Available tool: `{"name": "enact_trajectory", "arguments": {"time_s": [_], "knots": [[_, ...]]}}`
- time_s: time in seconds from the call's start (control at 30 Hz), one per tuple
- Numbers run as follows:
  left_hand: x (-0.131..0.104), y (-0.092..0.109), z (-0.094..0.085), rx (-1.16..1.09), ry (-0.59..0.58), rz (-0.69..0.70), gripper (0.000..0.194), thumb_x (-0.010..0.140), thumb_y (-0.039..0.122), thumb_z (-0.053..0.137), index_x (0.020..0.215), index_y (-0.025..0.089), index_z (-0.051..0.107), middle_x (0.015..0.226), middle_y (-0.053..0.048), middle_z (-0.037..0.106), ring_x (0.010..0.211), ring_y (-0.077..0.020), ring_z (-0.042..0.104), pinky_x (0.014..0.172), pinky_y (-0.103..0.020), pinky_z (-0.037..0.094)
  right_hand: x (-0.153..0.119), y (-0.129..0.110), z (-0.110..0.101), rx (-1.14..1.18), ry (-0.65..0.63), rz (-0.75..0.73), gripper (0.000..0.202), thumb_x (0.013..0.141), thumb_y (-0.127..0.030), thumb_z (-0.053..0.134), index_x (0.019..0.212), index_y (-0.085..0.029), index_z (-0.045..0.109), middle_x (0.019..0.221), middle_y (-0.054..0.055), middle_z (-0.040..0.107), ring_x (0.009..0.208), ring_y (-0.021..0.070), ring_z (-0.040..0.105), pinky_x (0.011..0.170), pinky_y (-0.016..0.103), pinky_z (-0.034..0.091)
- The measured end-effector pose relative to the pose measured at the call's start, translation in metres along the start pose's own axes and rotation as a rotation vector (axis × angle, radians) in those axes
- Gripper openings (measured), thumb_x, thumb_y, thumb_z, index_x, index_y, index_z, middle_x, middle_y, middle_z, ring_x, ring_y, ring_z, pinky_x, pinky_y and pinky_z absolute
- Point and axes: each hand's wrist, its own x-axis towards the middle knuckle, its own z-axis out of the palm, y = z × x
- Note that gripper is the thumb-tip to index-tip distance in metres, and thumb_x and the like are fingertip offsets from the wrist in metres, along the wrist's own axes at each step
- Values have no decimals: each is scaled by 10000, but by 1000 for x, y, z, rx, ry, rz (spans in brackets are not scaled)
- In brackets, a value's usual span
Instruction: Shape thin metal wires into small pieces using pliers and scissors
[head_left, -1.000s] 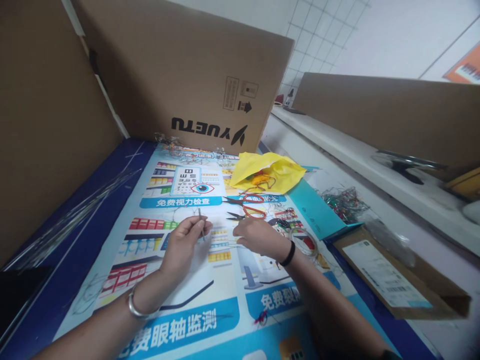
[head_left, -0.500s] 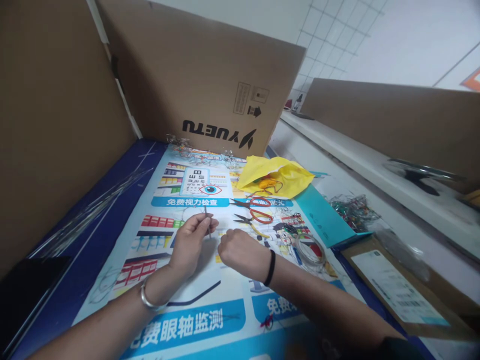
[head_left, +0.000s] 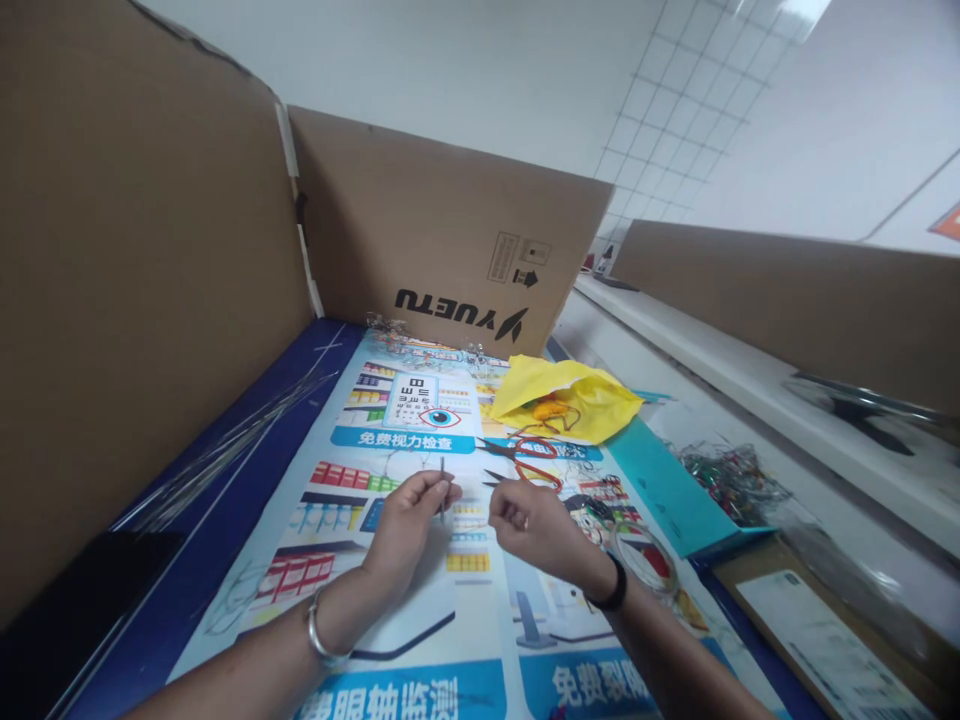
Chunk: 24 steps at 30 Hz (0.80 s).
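Pinched upright between the thumb and fingers of my left hand [head_left: 411, 525] is a short, thin grey metal wire [head_left: 442, 466]. Its upper end pokes out above the fingertips and a little shows below. My right hand [head_left: 536, 525] is curled into a loose fist a short way to the right, apart from the left. Whatever its fingers may hold is hidden. Just beyond the right hand lie red-handled scissors [head_left: 536, 447], with dark tips pointing left. A printed sheet [head_left: 420, 640] lies beneath both hands.
A yellow pouch [head_left: 600, 405] with an orange item in it lies behind the scissors. To the right are a wire coil [head_left: 645, 555], a teal box flap [head_left: 660, 490] and tangled wires [head_left: 731, 480]. Long thin wires [head_left: 240, 440] lie left. Cardboard panels [head_left: 442, 220] stand behind and left.
The camera view has shifted, so the scene sits lower and further right. My right hand has moved slightly away from my left and nearer the scissors. The left keeps its pinch on the wire.
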Motion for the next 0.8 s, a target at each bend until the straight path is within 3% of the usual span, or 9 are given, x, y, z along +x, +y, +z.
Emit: {"name": "enact_trajectory", "arguments": {"time_s": [0.1, 0.17, 0.3, 0.4, 0.63, 0.8], "knots": [[-1, -1, -1, 81, -45, 19, 140, 769, 286, 552, 792, 166, 619, 760, -32, 652, 754, -153, 568, 761, -277, 409, 8, -1, 9, 409, 83, 147, 27, 725, -197, 512, 735, -180, 531, 627, -24, 570, 561, 99, 528, 517, 204, 403], [-1, -2, -1, 158, -72, 30, 132, 762, 274, 551, 774, 170, 632, 758, -26, 644, 748, -150, 551, 733, -261, 399, 15, 0, 22, 552, 132, 151, 39, 728, -219, 532, 743, -183, 534, 652, -20, 575, 597, 108, 544, 546, 219, 429], [3, -6, -2, 266, -108, 42, 126, 755, 271, 546, 734, 175, 624, 674, 2, 594, 673, -137, 504, 650, -241, 374, 24, 9, 48, 424, 281, 48, 42, 681, -149, 550, 662, -186, 550, 706, -16, 544, 632, 99, 507, 596, 223, 423], [6, -8, -4, 273, -119, 45, 146, 767, 266, 515, 671, 173, 576, 608, 20, 530, 618, -126, 465, 614, -239, 357, 24, 15, 56, 354, 335, 24, 72, 678, -130, 549, 630, -184, 548, 678, -19, 521, 610, 96, 475, 578, 218, 403], [3, -6, -3, 345, -148, 48, 140, 760, 266, 511, 674, 175, 573, 621, 17, 523, 638, -137, 457, 621, -241, 351, 21, 11, 53, 273, 375, -23, 96, 685, -113, 520, 623, -185, 529, 647, -23, 514, 611, 99, 468, 581, 214, 395], [2, -3, -2, 299, -107, 45, 153, 767, 280, 530, 663, 180, 580, 630, 11, 555, 647, -135, 488, 653, -240, 370, 20, 8, 43, 281, 296, 22, 75, 701, -124, 503, 665, -184, 532, 652, -20, 541, 623, 101, 496, 600, 212, 404]]}}
